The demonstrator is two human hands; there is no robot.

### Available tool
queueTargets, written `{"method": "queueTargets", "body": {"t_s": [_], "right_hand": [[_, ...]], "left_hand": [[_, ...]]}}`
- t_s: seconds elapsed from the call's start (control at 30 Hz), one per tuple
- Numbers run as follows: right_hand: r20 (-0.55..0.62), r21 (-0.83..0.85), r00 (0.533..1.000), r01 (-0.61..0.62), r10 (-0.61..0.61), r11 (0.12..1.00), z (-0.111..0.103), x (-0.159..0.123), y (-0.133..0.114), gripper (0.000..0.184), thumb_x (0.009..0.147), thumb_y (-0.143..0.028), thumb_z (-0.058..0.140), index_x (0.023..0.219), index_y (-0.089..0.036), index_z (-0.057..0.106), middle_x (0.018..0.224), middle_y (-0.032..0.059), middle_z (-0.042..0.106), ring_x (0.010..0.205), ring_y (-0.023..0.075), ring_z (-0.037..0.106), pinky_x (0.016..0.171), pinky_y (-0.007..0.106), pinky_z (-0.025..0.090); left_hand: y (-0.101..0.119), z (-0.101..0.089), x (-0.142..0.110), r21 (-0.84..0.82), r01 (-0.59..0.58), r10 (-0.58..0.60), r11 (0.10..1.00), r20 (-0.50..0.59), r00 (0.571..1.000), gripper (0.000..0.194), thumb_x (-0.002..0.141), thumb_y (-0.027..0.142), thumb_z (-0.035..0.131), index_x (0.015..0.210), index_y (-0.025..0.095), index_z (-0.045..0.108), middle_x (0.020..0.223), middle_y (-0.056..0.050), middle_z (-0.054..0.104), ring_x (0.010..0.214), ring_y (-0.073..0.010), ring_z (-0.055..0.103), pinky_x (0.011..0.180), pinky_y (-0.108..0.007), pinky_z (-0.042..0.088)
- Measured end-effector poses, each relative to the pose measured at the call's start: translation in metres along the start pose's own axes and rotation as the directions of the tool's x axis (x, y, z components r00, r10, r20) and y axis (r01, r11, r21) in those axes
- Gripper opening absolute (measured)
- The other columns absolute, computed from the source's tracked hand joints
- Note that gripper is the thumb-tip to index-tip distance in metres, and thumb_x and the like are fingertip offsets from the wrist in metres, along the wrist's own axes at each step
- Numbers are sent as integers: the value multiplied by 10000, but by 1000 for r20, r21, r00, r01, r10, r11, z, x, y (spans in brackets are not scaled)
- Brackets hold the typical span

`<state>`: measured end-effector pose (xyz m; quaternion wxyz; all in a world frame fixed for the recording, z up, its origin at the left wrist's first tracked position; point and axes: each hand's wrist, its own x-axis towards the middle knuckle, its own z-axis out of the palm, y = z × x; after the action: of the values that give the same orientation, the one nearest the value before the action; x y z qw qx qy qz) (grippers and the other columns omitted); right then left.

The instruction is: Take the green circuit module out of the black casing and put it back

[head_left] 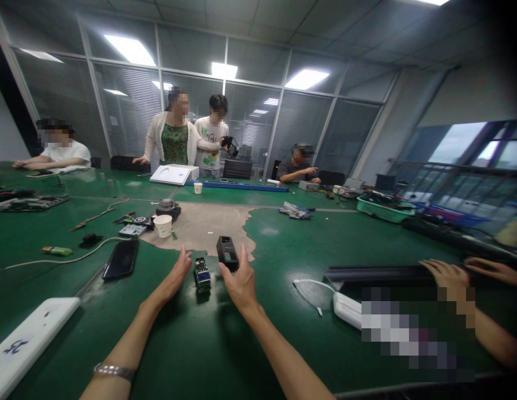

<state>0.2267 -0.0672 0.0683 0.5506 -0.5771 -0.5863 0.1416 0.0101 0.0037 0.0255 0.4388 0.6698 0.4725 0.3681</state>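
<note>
My right hand [240,280] grips a small black plastic housing [227,251] with cut-outs in its face, thumb on the near side and fingers along the right. Just left of it, a small green circuit board module [202,276] with a bluish display stands on the green table, seemingly untouched. Beside that module on the left is my left hand [180,273], fingers stretched out and holding nothing.
A black smartphone [121,259], a paper cup [162,226] and electronic parts lie to the left. A white power strip [29,344] is at near left. On the right, a co-worker's hands [447,273] touch a long black bar [375,273]. Other people are around the table.
</note>
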Motion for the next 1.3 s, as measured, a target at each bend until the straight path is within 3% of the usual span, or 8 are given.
{"method": "queueTargets", "body": {"t_s": [0.17,0.33,0.6,0.83,1.03,1.3], "right_hand": [[7,-102,998,-66,67,993,-18,-10,32,834,866,-342,650,1568,-78,285,1350,199,639,1273,308,610,1068,440,479],[47,-125,996,-66,72,990,-17,-23,50,879,861,-298,629,1601,-120,189,1340,172,651,1224,300,643,1035,450,500],[54,-259,996,-57,73,964,-12,-32,62,963,833,-310,680,1608,-109,146,1382,203,595,1286,335,581,1063,492,463],[53,-239,996,-61,76,969,-15,-33,63,924,847,-298,652,1603,-97,160,1390,201,600,1299,323,578,1087,487,451],[63,-174,993,-88,101,981,-18,-28,51,874,853,-266,632,1599,-125,198,1350,162,649,1235,298,637,1060,457,485],[125,3,992,-23,22,1000,0,-20,0,881,860,-286,666,1594,-112,210,1338,149,662,1244,265,634,1064,396,487]], "left_hand": [[-3,0,1,12,-13,12,1000,6,1000,1015,935,809,230,1616,139,-114,1684,-166,196,1564,-313,160,1271,-478,67],[0,0,1,24,-6,5,1000,3,1000,1004,939,801,222,1616,143,-121,1684,-155,205,1566,-310,153,1272,-465,73],[2,0,0,24,-7,6,1000,7,1000,1031,930,810,234,1612,127,-128,1680,-168,211,1563,-316,167,1273,-465,64],[2,0,1,26,0,0,1000,-1,1000,998,942,793,220,1612,147,-140,1682,-157,211,1558,-315,186,1272,-473,87],[-6,0,6,33,-4,4,999,-1,1000,999,943,789,221,1611,141,-140,1677,-168,221,1553,-320,204,1270,-472,102],[3,0,0,14,-1,1,1000,-3,1000,993,950,781,243,1619,136,-105,1684,-151,206,1559,-310,185,1274,-464,82]]}}
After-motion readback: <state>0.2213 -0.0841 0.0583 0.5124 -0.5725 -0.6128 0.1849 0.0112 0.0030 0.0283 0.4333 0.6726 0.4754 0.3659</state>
